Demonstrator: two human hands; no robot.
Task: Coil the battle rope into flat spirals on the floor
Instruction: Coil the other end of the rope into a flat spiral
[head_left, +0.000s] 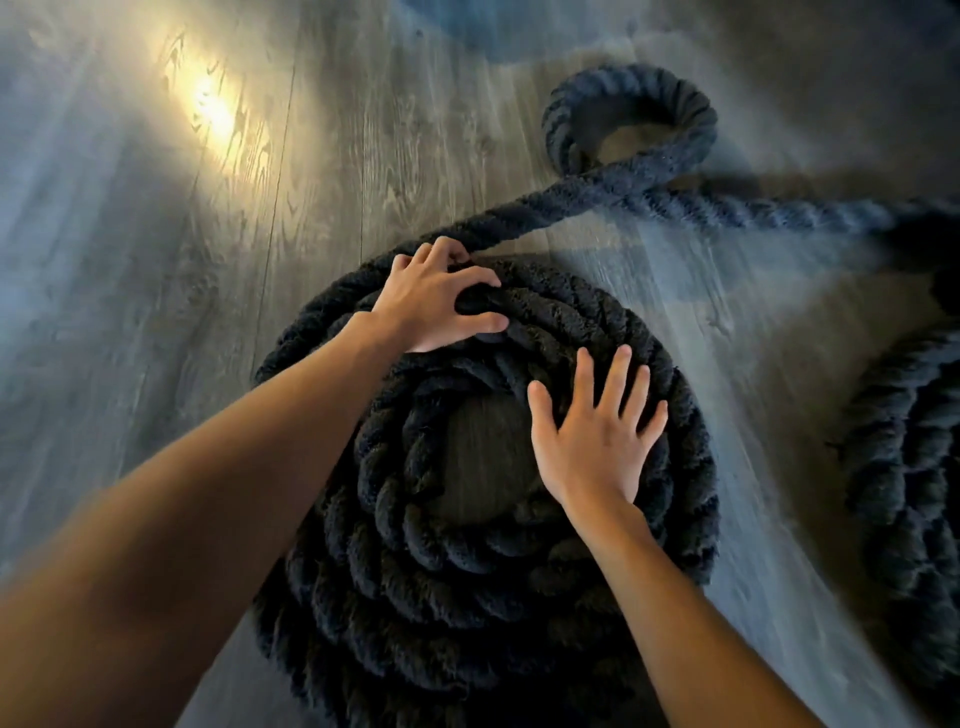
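**Rope (571, 202) laid turn on turn**

Thick, fuzzy and twisted, it looks heavy and soft, likely to grip the floor (156, 312) rather than slide. The best hold is where the free length meets the spiral (467, 571). The left hand (436, 301) curls its fingers over the spiral's far outer turns there. The right hand (592, 441) lies flat and spread on the spiral's right side, holding nothing. Counted: two hands, one loose loop (628, 88) beyond the spiral, one second coil (904, 467) to its right.

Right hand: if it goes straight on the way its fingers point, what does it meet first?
The right hand lies flat on the coil, so first the coil's outermost turn just past its fingertips. After that comes bare floor, then probably the loose rope run beyond, though depth is unclear.
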